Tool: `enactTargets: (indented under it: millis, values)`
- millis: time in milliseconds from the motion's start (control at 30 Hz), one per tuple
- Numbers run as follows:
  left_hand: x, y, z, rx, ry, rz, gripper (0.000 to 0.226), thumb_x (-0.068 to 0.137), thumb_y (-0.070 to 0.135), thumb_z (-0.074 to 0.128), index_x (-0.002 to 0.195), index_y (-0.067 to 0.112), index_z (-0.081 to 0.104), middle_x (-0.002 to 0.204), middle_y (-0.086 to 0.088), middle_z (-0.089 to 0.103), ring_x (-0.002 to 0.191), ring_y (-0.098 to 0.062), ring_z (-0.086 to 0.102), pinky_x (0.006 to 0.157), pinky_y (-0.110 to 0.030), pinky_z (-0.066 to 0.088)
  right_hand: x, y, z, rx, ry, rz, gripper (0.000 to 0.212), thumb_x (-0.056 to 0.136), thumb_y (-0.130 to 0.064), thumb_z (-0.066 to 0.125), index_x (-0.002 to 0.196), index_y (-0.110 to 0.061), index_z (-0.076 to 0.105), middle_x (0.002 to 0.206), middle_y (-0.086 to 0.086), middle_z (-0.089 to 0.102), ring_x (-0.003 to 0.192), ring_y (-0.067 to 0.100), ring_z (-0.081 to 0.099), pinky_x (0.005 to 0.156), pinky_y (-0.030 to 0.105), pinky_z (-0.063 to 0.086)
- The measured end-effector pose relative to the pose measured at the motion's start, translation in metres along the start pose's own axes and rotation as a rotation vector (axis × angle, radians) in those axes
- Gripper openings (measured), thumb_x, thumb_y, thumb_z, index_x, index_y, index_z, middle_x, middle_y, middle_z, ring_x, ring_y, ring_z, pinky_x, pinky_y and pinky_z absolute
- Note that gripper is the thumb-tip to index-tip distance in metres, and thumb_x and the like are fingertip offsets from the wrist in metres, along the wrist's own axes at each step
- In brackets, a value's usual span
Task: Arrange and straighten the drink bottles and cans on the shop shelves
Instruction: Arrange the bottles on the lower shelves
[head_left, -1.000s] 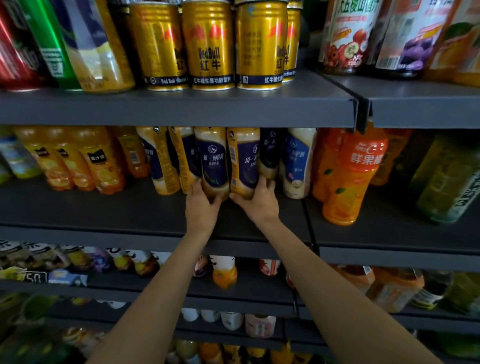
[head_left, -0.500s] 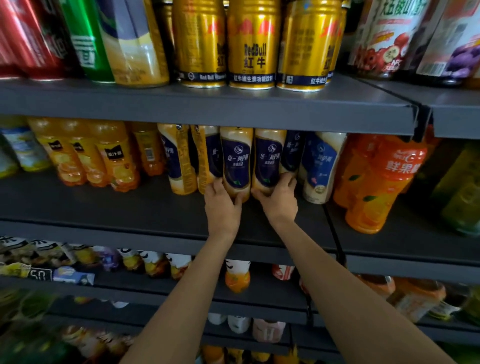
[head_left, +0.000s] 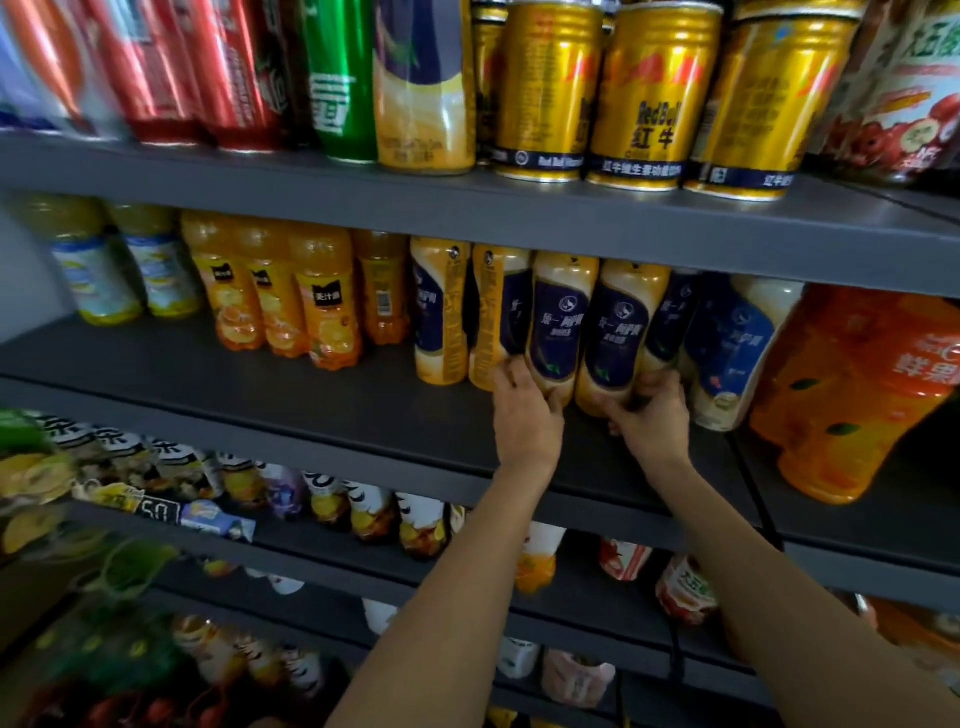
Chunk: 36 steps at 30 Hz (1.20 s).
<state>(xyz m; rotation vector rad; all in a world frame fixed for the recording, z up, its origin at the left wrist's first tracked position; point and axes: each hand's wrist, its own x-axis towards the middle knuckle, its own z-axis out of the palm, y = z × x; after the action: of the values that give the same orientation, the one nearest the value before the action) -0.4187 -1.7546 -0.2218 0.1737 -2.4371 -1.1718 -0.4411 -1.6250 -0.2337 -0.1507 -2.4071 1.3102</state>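
Hands both clamped low on neighbouring milk tea bottles, left hand (head_left: 527, 415) and right hand (head_left: 649, 415), I am still squaring them upright on the shelf (head_left: 311, 410), labels now facing forward.

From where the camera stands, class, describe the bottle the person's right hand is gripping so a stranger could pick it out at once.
Find the middle shelf, under the gold cans. Right of the orange juice bottles stands a row of milk tea bottles with navy labels. The milk tea bottle you want is the fourth from the left in that row: its label faces forward, and the right hand grips its base.
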Motion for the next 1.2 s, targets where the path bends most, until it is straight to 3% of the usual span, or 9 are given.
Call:
enactTargets:
  millis: [100,233,433,500,600,700,833,1033,1200]
  values:
    - [-0.007,-0.001,-0.009,-0.023,-0.067,0.014,0.06,0.091,0.022,0.056,0.141,0.01,0.026,0.148,-0.007,0.022,0.129,-0.027,0.038,0.098,-0.036,0.039,-0.004,-0.003,-0.003,0.01,0.012,-0.009,0.052,0.074,-0.025,0.077,0.112,-0.006,0.045,0.116,0.013,0.049,0.093,0.029,0.059,0.078,0.038,0.052]
    - [-0.02,-0.014,-0.033,-0.081,-0.067,0.048,0.059,0.091,0.017,0.055,0.142,0.01,0.026,0.149,-0.008,0.017,0.129,-0.026,0.037,0.099,-0.031,0.039,-0.026,-0.016,-0.01,0.036,0.084,-0.248,0.044,0.076,-0.017,0.073,0.109,-0.005,0.047,0.11,0.017,0.048,0.097,0.032,0.054,0.077,0.047,0.052]
    - [-0.016,-0.062,-0.102,-0.05,0.101,-0.135,0.051,0.09,0.009,0.054,0.136,0.003,0.034,0.134,-0.013,0.031,0.111,-0.031,0.05,0.095,-0.033,0.041,-0.066,-0.061,0.013,-0.038,-0.003,-0.549,0.039,0.076,-0.01,0.074,0.104,0.003,0.051,0.102,0.016,0.048,0.08,0.017,0.051,0.071,0.005,0.035]
    - [-0.01,-0.078,-0.128,-0.016,0.137,-0.168,0.05,0.09,0.009,0.054,0.135,0.001,0.034,0.133,-0.015,0.033,0.11,-0.033,0.049,0.092,-0.032,0.039,-0.071,-0.083,0.03,-0.024,-0.073,-0.587,0.042,0.077,-0.014,0.074,0.108,0.002,0.051,0.103,0.007,0.043,0.08,0.006,0.043,0.068,0.009,0.035]
    - [0.002,-0.103,-0.161,0.018,0.176,-0.185,0.051,0.09,0.009,0.054,0.136,0.0,0.033,0.133,-0.016,0.033,0.109,-0.035,0.05,0.091,-0.034,0.04,-0.073,-0.11,0.061,-0.018,-0.169,-0.608,0.043,0.079,-0.02,0.072,0.112,-0.003,0.05,0.105,0.001,0.044,0.087,0.013,0.051,0.072,0.017,0.041]
    - [0.017,-0.129,-0.187,0.071,0.169,-0.141,0.051,0.089,0.011,0.056,0.135,0.002,0.036,0.138,-0.017,0.032,0.119,-0.035,0.044,0.097,-0.035,0.036,-0.075,-0.133,0.105,-0.006,-0.264,-0.563,0.049,0.081,-0.022,0.071,0.12,-0.006,0.048,0.117,0.008,0.052,0.101,0.014,0.054,0.076,0.018,0.043]
    - [0.04,-0.169,-0.221,0.227,0.079,-0.079,0.059,0.088,0.02,0.057,0.142,0.015,0.033,0.147,-0.015,0.024,0.132,-0.037,0.026,0.106,-0.043,0.028,-0.082,-0.163,0.173,0.09,-0.393,-0.311,0.069,0.08,-0.027,0.072,0.136,-0.008,0.037,0.135,0.01,0.041,0.116,0.017,0.049,0.081,0.018,0.041]
    - [0.076,-0.217,-0.258,0.261,-0.068,-0.026,0.062,0.089,0.026,0.056,0.144,0.029,0.027,0.152,-0.009,0.014,0.137,-0.034,0.015,0.11,-0.045,0.024,-0.089,-0.184,0.239,0.055,-0.263,-0.168,0.068,0.076,-0.024,0.076,0.13,-0.004,0.04,0.13,0.017,0.04,0.119,0.032,0.047,0.099,0.045,0.042]
    - [0.086,-0.227,-0.259,0.163,-0.126,0.029,0.06,0.089,0.022,0.056,0.144,0.025,0.03,0.152,-0.011,0.013,0.138,-0.034,0.015,0.112,-0.043,0.022,-0.089,-0.19,0.25,0.015,-0.142,-0.106,0.063,0.079,-0.025,0.073,0.129,-0.006,0.041,0.13,0.016,0.04,0.112,0.03,0.053,0.094,0.032,0.045]
